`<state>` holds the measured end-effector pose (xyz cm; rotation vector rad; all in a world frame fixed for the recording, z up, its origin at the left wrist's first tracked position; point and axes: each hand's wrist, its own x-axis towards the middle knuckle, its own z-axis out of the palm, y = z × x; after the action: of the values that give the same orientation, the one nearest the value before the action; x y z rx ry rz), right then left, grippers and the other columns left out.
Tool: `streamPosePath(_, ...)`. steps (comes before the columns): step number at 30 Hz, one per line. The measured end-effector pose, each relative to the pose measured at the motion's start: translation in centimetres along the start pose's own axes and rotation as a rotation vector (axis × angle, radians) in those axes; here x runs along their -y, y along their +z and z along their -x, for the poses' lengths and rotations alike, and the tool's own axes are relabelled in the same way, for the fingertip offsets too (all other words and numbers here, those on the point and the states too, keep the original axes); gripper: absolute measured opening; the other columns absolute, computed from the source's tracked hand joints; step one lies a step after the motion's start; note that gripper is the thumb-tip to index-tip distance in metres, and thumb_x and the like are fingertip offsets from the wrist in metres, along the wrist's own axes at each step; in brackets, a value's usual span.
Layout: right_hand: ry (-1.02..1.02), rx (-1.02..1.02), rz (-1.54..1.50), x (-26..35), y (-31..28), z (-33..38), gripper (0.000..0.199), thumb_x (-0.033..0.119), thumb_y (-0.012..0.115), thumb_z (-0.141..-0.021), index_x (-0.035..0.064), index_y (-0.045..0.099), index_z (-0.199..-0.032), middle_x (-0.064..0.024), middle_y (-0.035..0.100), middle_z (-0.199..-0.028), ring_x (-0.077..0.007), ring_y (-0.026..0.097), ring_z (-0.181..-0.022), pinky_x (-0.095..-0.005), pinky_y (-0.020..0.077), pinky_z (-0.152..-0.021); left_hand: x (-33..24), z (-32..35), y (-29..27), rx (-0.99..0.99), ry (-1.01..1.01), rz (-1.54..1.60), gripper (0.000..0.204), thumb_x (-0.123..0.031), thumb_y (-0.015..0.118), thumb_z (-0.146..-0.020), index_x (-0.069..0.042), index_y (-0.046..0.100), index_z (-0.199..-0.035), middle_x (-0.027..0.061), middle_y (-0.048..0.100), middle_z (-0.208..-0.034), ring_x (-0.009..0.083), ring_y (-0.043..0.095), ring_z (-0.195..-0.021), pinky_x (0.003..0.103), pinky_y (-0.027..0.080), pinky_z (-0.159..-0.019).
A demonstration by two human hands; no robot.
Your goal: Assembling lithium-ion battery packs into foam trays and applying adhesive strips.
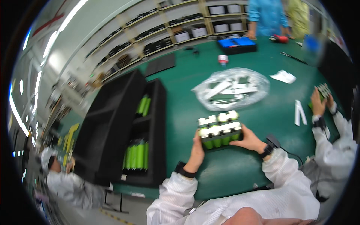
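A battery pack of green cylindrical cells (pixel 221 141) with pale strips on top is held between my two hands, over the near middle of the table. My left hand (pixel 195 153) grips its left side, the fingers partly hidden behind it. Closed on the right side is my right hand (pixel 250 140), its thumb along the pack's front. Just beyond the pack lies a clear plastic bag (pixel 258 88) with white strips and some green pieces in it. To the left, a black foam tray (pixel 156 150) holds several loose green cells (pixel 137 155).
Another black tray (pixel 107 112) leans over the left tray. On the green table (pixel 183 123) are white strips (pixel 299 112), crumpled paper (pixel 284 76), a red-and-white bottle (pixel 223 60) and a black box with blue contents (pixel 237 45). At right, a co-worker's hands (pixel 318 103) hold a similar pack.
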<state>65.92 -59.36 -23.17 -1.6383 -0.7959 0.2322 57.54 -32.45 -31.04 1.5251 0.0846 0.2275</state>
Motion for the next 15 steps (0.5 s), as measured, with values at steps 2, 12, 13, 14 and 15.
streamPosePath(2,0.03,-0.036,0.078,0.1,-0.9,0.5,0.075,0.016,0.083,-0.073,-0.0002,0.042,-0.133,-0.0136,0.054,-0.128,-0.0201,0.05,-0.118,-0.0346,0.0382,-0.103,-5.0,0.0,4.0,0.15,0.185,-0.047,0.062,-0.042,0.02,-0.104,0.002,0.016,-0.148,0.018,0.029,-0.148,0.0256,0.026,-0.139,0.034,0.017,-0.115)
streamPosePath(12,0.104,-0.135,0.069,-2.5,0.3,0.5,0.057,0.007,0.083,-0.069,-0.0003,0.054,-0.117,-0.0094,0.062,-0.112,-0.0176,0.058,-0.103,-0.0327,0.0467,-0.09,-6.9,0.4,4.2,0.151,0.261,-0.171,0.101,-0.024,0.079,-0.078,-0.001,0.009,-0.149,0.0183,0.04,-0.14,0.0253,0.039,-0.131,0.037,0.032,-0.108)
streamPosePath(13,0.102,-0.107,0.064,-2.0,0.6,0.3,0.057,0.007,0.083,-0.069,-0.0003,0.054,-0.117,-0.0094,0.062,-0.112,-0.0176,0.058,-0.103,-0.0327,0.0467,-0.09,-8.2,0.6,4.3,0.148,0.223,-0.156,0.104,-0.028,0.082,-0.073,0.001,0.016,-0.147,0.0202,0.037,-0.14,0.0298,0.037,-0.132,0.039,0.03,-0.11)
streamPosePath(14,0.101,-0.043,0.047,-0.8,0.6,0.3,0.054,0.005,0.083,-0.068,-0.0007,0.057,-0.115,-0.009,0.064,-0.11,-0.0173,0.059,-0.101,-0.0323,0.0476,-0.088,-7.9,0.6,4.3,0.124,0.244,-0.201,0.103,-0.028,0.084,-0.07,0.0,0.019,-0.145,0.0208,0.039,-0.138,0.031,0.039,-0.13,0.039,0.031,-0.109)
streamPosePath(15,0.096,0.016,0.032,0.4,0.7,0.3,0.051,0.004,0.082,-0.068,-0.0012,0.059,-0.113,-0.0086,0.065,-0.108,-0.0171,0.061,-0.098,-0.0319,0.0485,-0.087,-7.6,0.5,4.4,0.104,0.267,-0.249,0.102,-0.028,0.085,-0.068,0.0,0.022,-0.144,0.0213,0.041,-0.136,0.0322,0.041,-0.129,0.04,0.032,-0.108)
